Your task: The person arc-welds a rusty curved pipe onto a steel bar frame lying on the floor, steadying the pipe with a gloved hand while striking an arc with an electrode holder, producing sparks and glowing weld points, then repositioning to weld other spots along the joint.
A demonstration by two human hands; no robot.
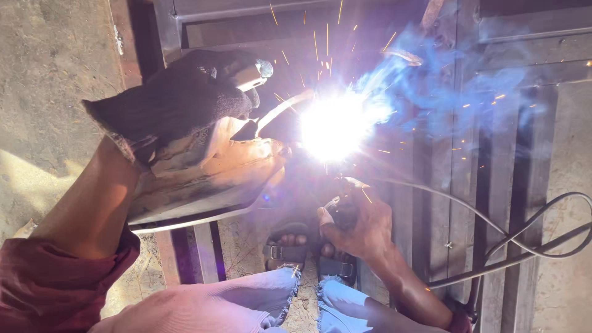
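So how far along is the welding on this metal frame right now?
Done: the metal frame already stands assembled from bars. In hand: the right hand holds the electrode holder while the arc burns; the gloved left hand holds a shield. Left: this joint is mid-weld; glare hides the seam.

glove [179,105] — dark grey | arc [336,123] — white-blue | sparks [327,37] orange | sleeve [43,283] maroon

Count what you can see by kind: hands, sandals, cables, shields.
hands: 2, the left hand in a dark glove, the right hand bare
sandals: 2
cable: 1, looped
welding shield: 1
Total: 6
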